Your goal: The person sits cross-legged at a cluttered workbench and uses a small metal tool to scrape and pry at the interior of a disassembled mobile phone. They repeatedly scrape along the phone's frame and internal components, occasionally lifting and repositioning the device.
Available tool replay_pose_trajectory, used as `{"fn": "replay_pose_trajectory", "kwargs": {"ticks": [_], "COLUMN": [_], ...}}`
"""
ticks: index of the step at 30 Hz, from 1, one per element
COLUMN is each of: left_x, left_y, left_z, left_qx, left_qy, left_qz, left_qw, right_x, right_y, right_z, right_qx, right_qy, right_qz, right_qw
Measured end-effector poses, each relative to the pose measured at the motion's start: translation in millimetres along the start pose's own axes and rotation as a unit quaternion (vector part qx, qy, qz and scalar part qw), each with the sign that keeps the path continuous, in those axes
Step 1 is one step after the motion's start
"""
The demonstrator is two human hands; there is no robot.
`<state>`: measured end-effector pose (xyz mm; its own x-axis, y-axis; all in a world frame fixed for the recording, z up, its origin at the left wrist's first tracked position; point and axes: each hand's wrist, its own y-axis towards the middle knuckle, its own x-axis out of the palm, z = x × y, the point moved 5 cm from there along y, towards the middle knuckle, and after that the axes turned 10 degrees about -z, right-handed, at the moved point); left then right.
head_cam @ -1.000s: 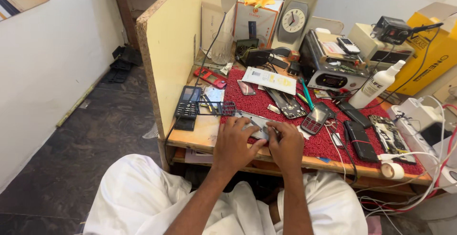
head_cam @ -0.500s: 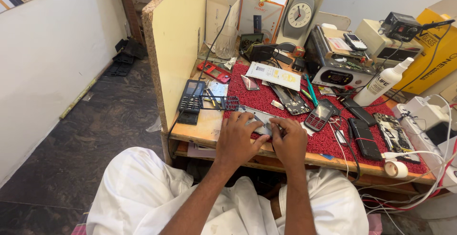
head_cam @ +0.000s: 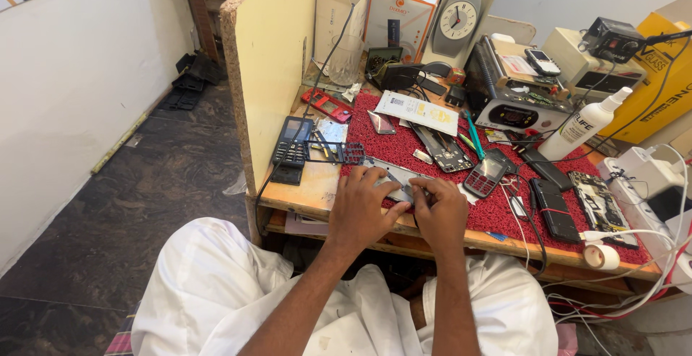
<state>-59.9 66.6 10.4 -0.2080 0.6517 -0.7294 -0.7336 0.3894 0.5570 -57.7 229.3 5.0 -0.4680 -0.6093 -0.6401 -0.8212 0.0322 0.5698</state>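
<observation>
Little had shifted since the earlier frame, for your left hand (head_cam: 360, 208) and right hand (head_cam: 441, 212) stayed pinched on the flat grey phone part (head_cam: 396, 183), which lay at the red mat's (head_cam: 497, 215) near edge, just beside the black keypad frame (head_cam: 339, 153).

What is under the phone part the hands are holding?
Under the grey phone part lies the red mat on the wooden bench. Left hand and right hand cover its near edge.

Red mat (head_cam: 432, 147); white spray btl (head_cam: 584, 124); yellow box (head_cam: 667, 82).
</observation>
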Motion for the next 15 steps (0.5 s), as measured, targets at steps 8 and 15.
{"fn": "replay_pose_trajectory", "kwargs": {"ticks": [8, 15], "left_x": [0.9, 2.2], "left_y": [-0.8, -1.4], "left_z": [-0.8, -0.9], "left_qx": [0.001, 0.0], "left_qy": [0.003, 0.004], "left_qz": [0.002, 0.002], "left_qw": [1.0, 1.0], "right_x": [0.0, 1.5], "right_y": [0.0, 0.1], "right_z": [-0.8, 2.4], "right_qx": [-0.004, 0.005], "right_qy": [0.005, 0.033], "right_qz": [-0.002, -0.022], "right_qw": [1.0, 0.999]}}
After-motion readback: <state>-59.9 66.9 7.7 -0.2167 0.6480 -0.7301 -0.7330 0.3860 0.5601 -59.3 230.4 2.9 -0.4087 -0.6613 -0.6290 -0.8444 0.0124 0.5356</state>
